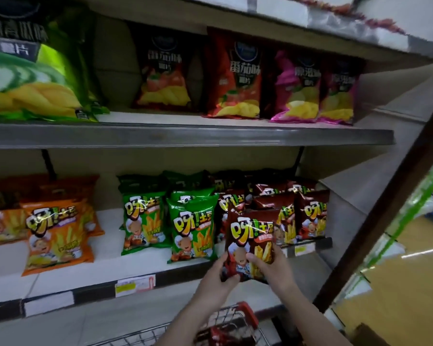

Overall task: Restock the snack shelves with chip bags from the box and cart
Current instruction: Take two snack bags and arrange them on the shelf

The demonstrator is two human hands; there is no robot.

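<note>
Fig.: my left hand (216, 277) & right hand (273, 267), fingers grasping brown chip bag (251, 242) upright, just in front of lower shelf (90, 290) edge, above cart (238, 320), beside green bags (193, 228).

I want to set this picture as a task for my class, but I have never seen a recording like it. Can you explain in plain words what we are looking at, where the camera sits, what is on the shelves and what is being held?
There is no machine here. A person wears one wide-angle camera on the head, so you look forward and down along their bare arms.

The left hand and the right hand together hold one dark red chip bag upright in front of the lower shelf.

On that shelf stand orange bags, green bags and more dark red bags to the right, behind the held one. The shelf above carries larger bags: lime green, red tomato and pink.

At the bottom edge is a wire cart with red trim.
</note>
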